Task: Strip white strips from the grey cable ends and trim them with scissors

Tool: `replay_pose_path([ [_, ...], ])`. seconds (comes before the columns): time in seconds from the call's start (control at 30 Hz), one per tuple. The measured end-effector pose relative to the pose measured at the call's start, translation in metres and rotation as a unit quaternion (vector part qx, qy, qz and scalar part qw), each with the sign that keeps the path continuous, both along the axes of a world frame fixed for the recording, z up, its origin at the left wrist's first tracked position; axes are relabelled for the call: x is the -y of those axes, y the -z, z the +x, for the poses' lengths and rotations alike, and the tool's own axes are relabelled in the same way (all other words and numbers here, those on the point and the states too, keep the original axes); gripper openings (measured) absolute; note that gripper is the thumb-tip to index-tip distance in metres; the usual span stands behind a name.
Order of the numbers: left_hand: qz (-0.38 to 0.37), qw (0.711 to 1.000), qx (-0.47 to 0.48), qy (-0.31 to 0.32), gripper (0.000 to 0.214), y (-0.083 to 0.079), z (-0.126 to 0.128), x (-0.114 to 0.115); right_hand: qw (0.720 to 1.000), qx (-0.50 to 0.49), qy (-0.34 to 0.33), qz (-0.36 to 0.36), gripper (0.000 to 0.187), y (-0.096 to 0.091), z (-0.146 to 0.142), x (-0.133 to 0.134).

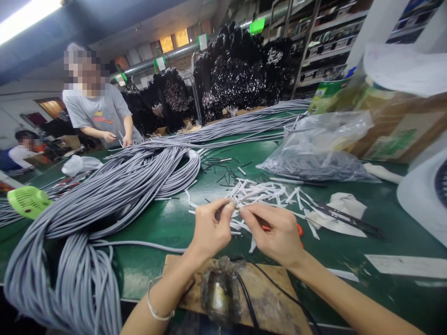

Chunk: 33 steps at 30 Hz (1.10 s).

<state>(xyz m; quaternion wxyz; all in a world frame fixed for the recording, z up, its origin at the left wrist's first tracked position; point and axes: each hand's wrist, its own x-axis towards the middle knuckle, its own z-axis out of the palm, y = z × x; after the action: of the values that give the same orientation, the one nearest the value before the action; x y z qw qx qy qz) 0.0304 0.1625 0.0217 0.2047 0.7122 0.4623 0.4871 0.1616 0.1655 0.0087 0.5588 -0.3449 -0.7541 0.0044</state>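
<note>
My left hand (212, 228) is closed in a pinch above the table, thumb against forefinger. Just to its right, my right hand (275, 230) pinches too, and the fingertips of both almost meet. Something small shows between them, too small to name. A single grey cable (146, 244) runs from the left and passes out of sight behind my left wrist. Red-orange handles (300, 230) show behind my right hand; whether it holds them I cannot tell. White cut strips (261, 193) lie in a loose pile just beyond my fingers.
Thick bundles of grey cable (139, 186) cover the left side and back of the green table (157, 267). Below my hands a wooden board (268, 298) carries a grimy metal device (219, 291). Rightward are black tweezers (352, 218), a clear bag (314, 153) and a carton (401, 121). A co-worker (101, 111) stands behind the cables.
</note>
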Motion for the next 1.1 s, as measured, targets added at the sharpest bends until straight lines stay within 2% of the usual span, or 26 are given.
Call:
replay_pose_path([
  [0.1, 0.004, 1.0, 0.0, 0.0, 0.025, 0.002, 0.0, 0.002, 1.0, 0.006, -0.004, 0.015, 0.021, 0.001, 0.001, -0.001],
  [0.2, 0.051, 0.998, -0.033, -0.005, 0.022, 0.005, 0.0, 0.002, 1.0, -0.001, 0.003, -0.024, 0.026, -0.001, 0.0, -0.002],
  [0.27, 0.055, 0.998, -0.039, -0.006, 0.022, 0.006, 0.0, 0.001, 1.0, -0.002, 0.009, -0.025, 0.026, -0.003, -0.001, -0.003],
  [0.4, -0.011, 1.0, 0.003, -0.009, 0.025, 0.004, -0.001, 0.0, 0.998, 0.021, 0.007, 0.065, 0.017, -0.002, -0.003, -0.002],
  [0.47, -0.02, 1.0, 0.015, -0.008, 0.024, 0.004, 0.0, 0.0, 0.997, 0.024, 0.015, 0.077, 0.016, -0.001, -0.003, -0.001],
  [0.63, 0.018, 1.0, -0.019, -0.004, 0.023, 0.006, 0.001, -0.002, 0.998, 0.001, 0.057, 0.002, 0.02, -0.001, -0.004, 0.0],
  [0.8, -0.082, 0.995, 0.06, 0.001, 0.022, 0.005, -0.001, -0.004, 0.99, 0.057, 0.032, 0.123, 0.017, -0.002, -0.006, -0.002],
  [0.87, -0.075, 0.995, 0.069, 0.002, 0.022, 0.006, 0.0, -0.001, 0.993, 0.053, 0.036, 0.103, 0.019, -0.003, -0.004, -0.005],
  [0.97, -0.05, 0.997, 0.05, -0.002, 0.019, 0.009, 0.002, -0.001, 0.998, 0.019, 0.058, 0.005, 0.024, -0.003, -0.004, -0.004],
  [1.0, -0.056, 0.997, 0.057, 0.004, 0.017, 0.01, 0.001, -0.003, 0.998, 0.015, 0.058, -0.007, 0.024, -0.002, -0.006, -0.002],
  [1.1, -0.125, 0.978, 0.168, -0.011, 0.015, 0.007, -0.005, -0.016, 0.998, 0.041, -0.004, 0.051, 0.026, 0.004, -0.014, 0.01],
])
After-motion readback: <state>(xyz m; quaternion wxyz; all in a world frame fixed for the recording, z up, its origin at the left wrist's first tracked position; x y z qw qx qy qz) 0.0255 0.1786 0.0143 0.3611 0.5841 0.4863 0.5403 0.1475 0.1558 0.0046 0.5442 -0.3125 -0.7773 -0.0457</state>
